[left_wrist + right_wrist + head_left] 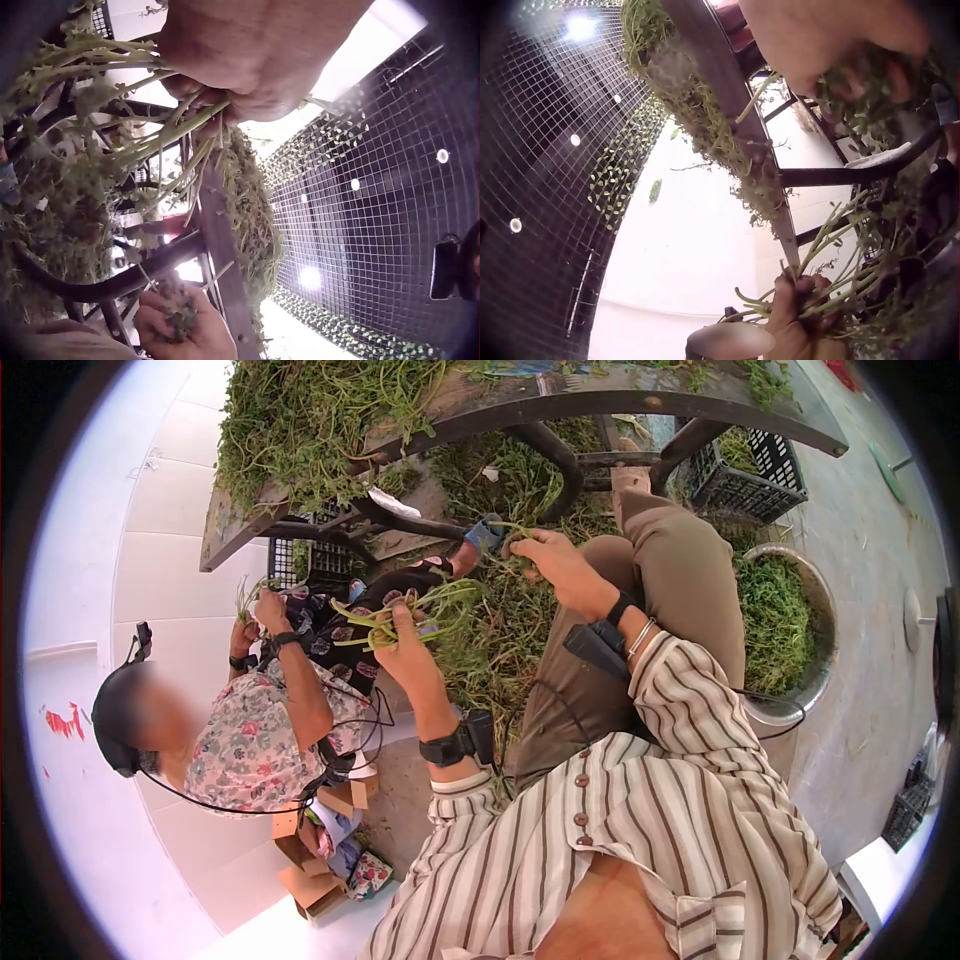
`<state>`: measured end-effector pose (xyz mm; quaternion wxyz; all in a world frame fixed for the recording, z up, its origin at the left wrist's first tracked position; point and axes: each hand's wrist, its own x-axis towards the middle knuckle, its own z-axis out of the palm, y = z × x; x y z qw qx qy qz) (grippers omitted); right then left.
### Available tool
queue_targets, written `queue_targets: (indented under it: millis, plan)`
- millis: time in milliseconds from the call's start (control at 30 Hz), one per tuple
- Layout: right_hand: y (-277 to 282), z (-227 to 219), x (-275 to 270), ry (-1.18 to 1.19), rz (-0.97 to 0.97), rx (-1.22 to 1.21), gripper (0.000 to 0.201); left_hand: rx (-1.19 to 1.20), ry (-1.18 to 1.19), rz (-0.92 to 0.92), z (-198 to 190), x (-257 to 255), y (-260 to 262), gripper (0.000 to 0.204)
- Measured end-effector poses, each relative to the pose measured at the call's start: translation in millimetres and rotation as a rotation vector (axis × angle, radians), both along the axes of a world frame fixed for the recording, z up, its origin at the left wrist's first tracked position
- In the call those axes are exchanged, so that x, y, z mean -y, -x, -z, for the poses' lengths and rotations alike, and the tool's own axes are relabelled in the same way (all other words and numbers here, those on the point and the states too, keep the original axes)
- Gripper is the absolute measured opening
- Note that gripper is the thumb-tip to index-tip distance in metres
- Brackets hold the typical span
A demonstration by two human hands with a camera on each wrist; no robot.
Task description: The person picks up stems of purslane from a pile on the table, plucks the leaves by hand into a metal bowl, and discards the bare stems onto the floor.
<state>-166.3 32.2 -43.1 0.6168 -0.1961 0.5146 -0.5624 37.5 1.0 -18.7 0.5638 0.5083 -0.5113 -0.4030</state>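
My left hand [408, 658] grips a loose bunch of long green stems [440, 612], whose pale ends poke out on one side and leafy tops on the other. Those stems [161, 146] fan out below the curled fingers in the left wrist view. Farther forward, above my knee, my right hand [562, 568] holds a small clump of leafy greens [866, 86]. One cut-looking stem [757, 97] sticks out of that clump. The two hands are apart. Beneath them, a thick heap of greens [505, 650] covers the floor.
A table [700, 408] piled with greens [300, 430] stands in front. At right are a metal basin [828, 630] of greens and a black crate [765, 480]. Another person [270, 750] sits at left, handling greens, near cardboard boxes [310, 885]. Cables [770, 732] trail from the wrists.
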Motion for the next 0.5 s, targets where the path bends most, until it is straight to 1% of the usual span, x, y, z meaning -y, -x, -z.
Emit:
queue_targets:
  millis: [33, 100, 167, 267, 367, 433, 467, 500]
  plan:
    - [-0.3, 1.7, -0.5, 0.044, -0.045, 0.011, 0.02, -0.003, -0.001, -0.001, 0.1, -0.8, 0.5, 0.015]
    - [-0.3, 5.4, 1.1, 0.057, -0.052, 0.019, 0.02, -0.001, -0.052, 0.023, -1.6, -2.4, 1.1, 0.018]
    - [0.0, 7.1, 2.6, 0.072, -0.06, 0.029, 0.019, 0.01, -0.043, 0.024, -5.1, -4.6, 4.3, 0.018]
    - [-1.0, -3.5, -1.8, 0.082, -0.045, 0.073, 0.018, 0.024, -0.028, 0.036, -3.6, -4.0, 5.7, 0.017]
    - [0.8, -16.5, -5.9, 0.057, -0.062, 0.032, 0.018, 0.031, -0.031, 0.044, -4.7, -5.1, 8.5, 0.017]
    - [3.3, -18.1, -7.3, 0.058, -0.122, -0.072, 0.02, 0.037, -0.04, 0.043, -5.5, -5.4, 9.2, 0.016]
    - [1.5, -16.8, -6.6, 0.058, -0.122, -0.072, 0.02, 0.037, -0.06, 0.037, -5.3, -5.2, 9.0, 0.016]
    - [-1.7, -14.0, -4.8, 0.11, -0.098, 0.002, 0.019, 0.038, -0.081, 0.032, -5.4, -5.0, 9.1, 0.016]
